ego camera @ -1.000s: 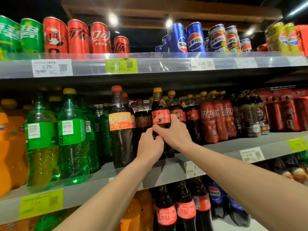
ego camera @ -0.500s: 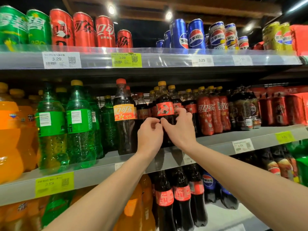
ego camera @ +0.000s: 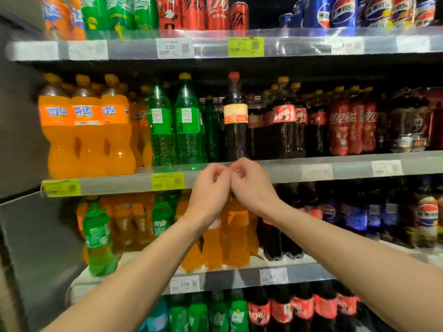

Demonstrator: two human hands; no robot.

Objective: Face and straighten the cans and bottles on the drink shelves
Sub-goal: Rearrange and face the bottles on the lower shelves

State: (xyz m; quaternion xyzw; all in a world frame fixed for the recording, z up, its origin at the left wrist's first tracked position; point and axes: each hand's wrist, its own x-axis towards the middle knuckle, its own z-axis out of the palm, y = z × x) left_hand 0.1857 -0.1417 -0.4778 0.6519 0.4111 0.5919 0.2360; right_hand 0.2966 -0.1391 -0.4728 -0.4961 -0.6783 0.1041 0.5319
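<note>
At frame centre, a left hand (ego camera: 211,185) and right hand (ego camera: 251,185) hover loosely curled, holding nothing, before the middle shelf (ego camera: 335,171). Beyond, two green bottles (ego camera: 175,123) show back labels, apparently unfaced; cans (ego camera: 215,13) line the top.

Both hands hang side by side in front of the middle shelf's edge (ego camera: 287,170), the left hand (ego camera: 209,188) and right hand (ego camera: 251,185) loosely curled, gripping nothing, just below a dark cola bottle (ego camera: 235,121).
</note>
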